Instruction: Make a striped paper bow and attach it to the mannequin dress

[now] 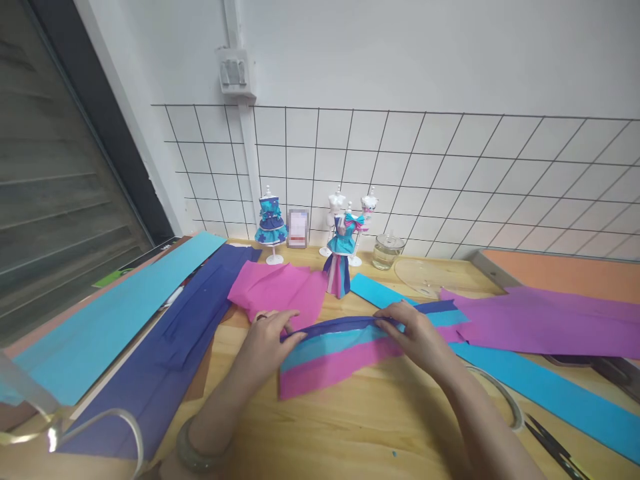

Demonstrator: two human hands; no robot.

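Note:
A layered strip of crepe paper [330,363] in dark blue, light blue and pink stretches across the middle of the table. My left hand [273,340] pinches its dark blue top edge near the left end, thumb in front. Further right, my right hand [410,333] grips the same edge between thumb and fingers, and the strip runs on behind that hand. Just beyond lies a crumpled pink crepe sheet [280,287]. Behind the strip stands a small dress form [343,243] in a blue top with a striped skirt.
Dark blue [165,360] and light blue sheets [120,313] lie left. A purple sheet [545,320], a long blue strip [550,393], a roll of tape [500,393] and scissors [550,443] are right. A glass jar [388,252] and another dressed form [271,223] stand near the wall.

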